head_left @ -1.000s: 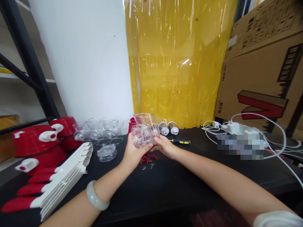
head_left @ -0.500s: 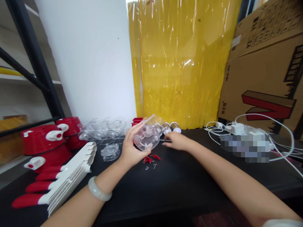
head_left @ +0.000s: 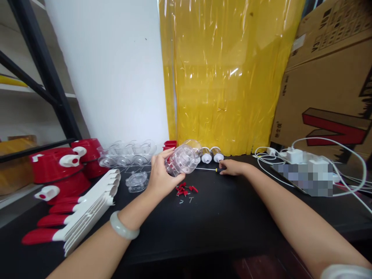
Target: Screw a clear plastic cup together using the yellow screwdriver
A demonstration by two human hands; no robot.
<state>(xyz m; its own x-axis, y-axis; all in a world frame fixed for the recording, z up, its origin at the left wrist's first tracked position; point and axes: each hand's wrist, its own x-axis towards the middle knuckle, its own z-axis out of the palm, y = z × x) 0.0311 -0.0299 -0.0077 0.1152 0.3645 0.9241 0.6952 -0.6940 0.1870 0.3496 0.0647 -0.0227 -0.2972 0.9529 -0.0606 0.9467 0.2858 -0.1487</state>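
Note:
My left hand (head_left: 162, 170) is wrapped round a clear plastic housing (head_left: 183, 159), held tilted above the table with its round end toward the right. At the back of the table my right hand (head_left: 231, 167) pinches the handle of a screwdriver (head_left: 217, 169), whose thin metal shaft points left. Below the housing lie several small red parts (head_left: 183, 190), with a few loose screws (head_left: 190, 200) in front of them. Two metallic cylinders with white ends (head_left: 206, 155) rest just behind the screwdriver.
To the left are red tubs (head_left: 58, 166), white slats with red ends (head_left: 87, 217), another clear part (head_left: 137, 181) and a row of clear housings (head_left: 128, 153). White cables and chargers (head_left: 295, 155) lie right, before a large cardboard box (head_left: 325, 89). A yellow curtain (head_left: 221, 77) hangs behind.
My right hand has moved right along the table and closed on the screwdriver handle. The housing in my left hand has turned, and the view has shifted slightly.

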